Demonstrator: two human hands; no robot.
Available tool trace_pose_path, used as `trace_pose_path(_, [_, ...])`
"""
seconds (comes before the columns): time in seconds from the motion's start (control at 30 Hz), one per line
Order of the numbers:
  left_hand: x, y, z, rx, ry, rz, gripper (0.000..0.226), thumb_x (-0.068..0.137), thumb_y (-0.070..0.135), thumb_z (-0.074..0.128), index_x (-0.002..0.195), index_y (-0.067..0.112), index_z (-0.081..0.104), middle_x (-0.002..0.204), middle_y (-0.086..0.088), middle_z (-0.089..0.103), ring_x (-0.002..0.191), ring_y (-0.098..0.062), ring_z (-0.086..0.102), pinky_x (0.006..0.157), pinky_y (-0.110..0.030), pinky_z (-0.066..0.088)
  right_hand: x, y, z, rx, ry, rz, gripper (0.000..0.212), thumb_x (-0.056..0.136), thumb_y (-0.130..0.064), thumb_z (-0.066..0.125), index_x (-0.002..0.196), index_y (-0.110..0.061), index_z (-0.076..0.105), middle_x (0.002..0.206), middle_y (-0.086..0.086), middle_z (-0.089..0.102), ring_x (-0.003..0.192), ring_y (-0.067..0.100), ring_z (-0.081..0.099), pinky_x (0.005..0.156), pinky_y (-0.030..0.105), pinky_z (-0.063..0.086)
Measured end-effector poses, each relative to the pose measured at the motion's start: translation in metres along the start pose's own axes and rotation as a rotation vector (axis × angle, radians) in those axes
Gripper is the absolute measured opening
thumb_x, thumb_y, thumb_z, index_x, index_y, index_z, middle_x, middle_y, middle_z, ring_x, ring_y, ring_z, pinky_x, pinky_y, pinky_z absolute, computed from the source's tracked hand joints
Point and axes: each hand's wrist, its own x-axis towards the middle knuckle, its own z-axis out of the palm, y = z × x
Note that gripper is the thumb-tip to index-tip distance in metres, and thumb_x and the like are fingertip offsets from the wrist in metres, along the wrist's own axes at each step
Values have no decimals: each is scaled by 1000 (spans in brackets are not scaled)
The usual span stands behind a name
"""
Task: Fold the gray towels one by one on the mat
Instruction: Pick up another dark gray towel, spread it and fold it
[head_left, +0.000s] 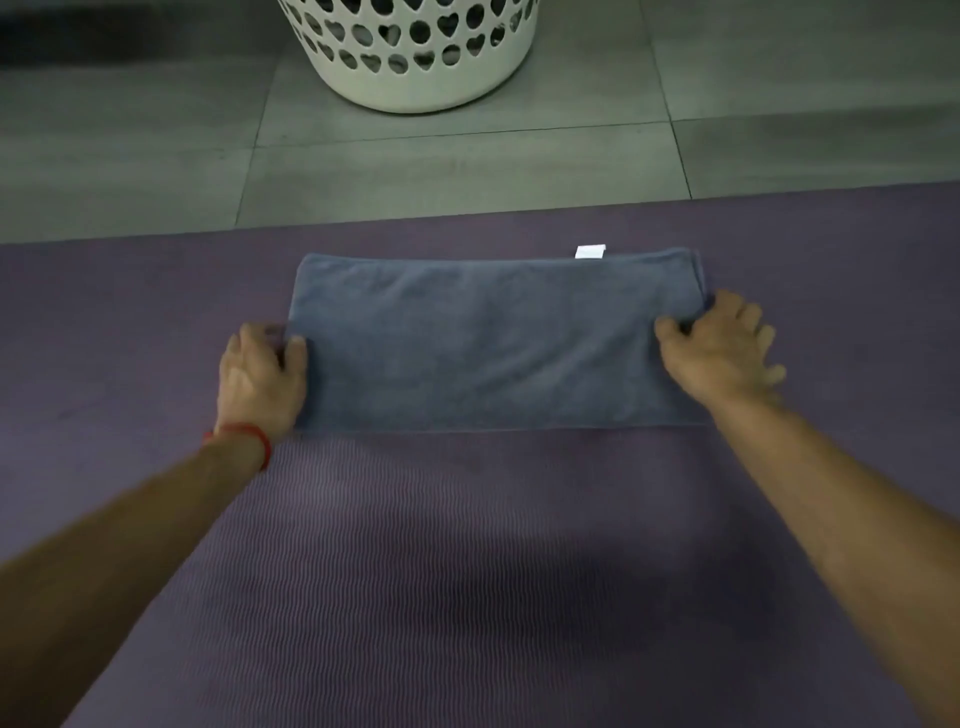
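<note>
A gray towel (488, 338) lies flat on the purple mat (467, 571), folded into a wide rectangle, with a small white label (590, 251) sticking out at its far edge. My left hand (260, 379), with a red band on the wrist, pinches the towel's left edge. My right hand (717, 348) pinches the right edge, its other fingers spread over the mat. Both hands sit about midway along the short sides.
A white laundry basket (415, 78) with heart-shaped holes stands on the gray tiled floor (156, 156) beyond the mat's far edge. Dark cloth shows through its holes. The mat stretches wide to both sides and toward me.
</note>
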Motion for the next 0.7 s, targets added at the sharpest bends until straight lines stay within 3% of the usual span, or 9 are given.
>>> trace_pose_path(0.07, [-38, -19, 1, 60, 22, 41, 37, 100, 32, 54, 117, -1, 56, 115, -26, 58, 109, -42, 49, 95, -50, 41, -28, 18, 0, 2, 57, 19, 70, 93, -50, 56, 142, -5, 36, 143, 19, 40, 132, 41, 39, 104, 59, 38])
trace_pose_path(0.17, [-55, -30, -1, 62, -35, -103, 39, 96, 37, 61, 112, 2, 64, 106, -21, 67, 104, -43, 60, 87, -48, 48, -45, 40, -4, 55, 17, 11, 67, 95, -48, 58, 130, 7, 47, 133, 27, 52, 121, 43, 51, 100, 46, 44])
trace_pose_path(0.23, [-41, -23, -9, -47, -143, -281, 33, 90, 31, 71, 106, 2, 72, 95, -17, 70, 92, -35, 67, 79, -43, 54, -43, 38, -14, 196, -47, 110, 60, 91, -47, 68, 121, 4, 57, 119, 21, 63, 105, 38, 62, 84, 38, 51])
trace_pose_path(0.3, [-24, -9, -24, -329, -258, -487, 29, 84, 14, 77, 106, -4, 72, 91, -16, 68, 76, -29, 65, 61, -37, 60, -37, 31, -24, 419, -145, 205, 41, 86, -39, 77, 104, -5, 61, 97, 8, 61, 73, 23, 57, 59, 29, 44])
trace_pose_path(0.37, [-18, 2, -44, -509, -342, -576, 27, 83, 1, 75, 106, -10, 67, 95, -19, 66, 72, -31, 65, 50, -32, 60, -32, 26, -37, 580, -246, 283, 29, 85, -27, 80, 91, -13, 56, 94, 4, 55, 69, 15, 49, 45, 25, 41])
trace_pose_path(0.4, [-20, 6, -54, -549, -374, -584, 23, 84, -3, 73, 104, -9, 65, 97, -20, 65, 74, -31, 66, 50, -32, 60, -30, 28, -44, 612, -293, 307, 30, 85, -24, 81, 97, -12, 57, 101, 6, 57, 76, 17, 54, 41, 22, 46])
trace_pose_path(0.5, [-46, 4, -72, -503, -475, -545, 14, 86, -8, 67, 99, -6, 64, 97, -20, 62, 72, -29, 63, 42, -26, 55, -43, 49, -59, 639, -345, 335, 45, 86, -11, 78, 124, -4, 55, 118, 11, 60, 95, 25, 63, 43, 29, 57])
trace_pose_path(0.63, [-99, -26, -75, -219, -638, -446, 15, 86, -7, 69, 99, -8, 62, 91, -21, 66, 66, -34, 71, 48, -31, 58, -97, 101, -51, 503, -479, 358, 22, 90, -6, 71, 111, -7, 65, 96, 6, 68, 79, 18, 63, 50, 30, 57])
trace_pose_path(0.7, [-116, -30, -74, 68, -631, -317, 34, 87, 11, 74, 104, -5, 50, 90, -20, 67, 73, -39, 72, 55, -38, 57, -118, 116, -42, 495, -442, 299, 7, 92, -9, 70, 98, -11, 68, 96, 5, 71, 81, 18, 67, 64, 35, 58])
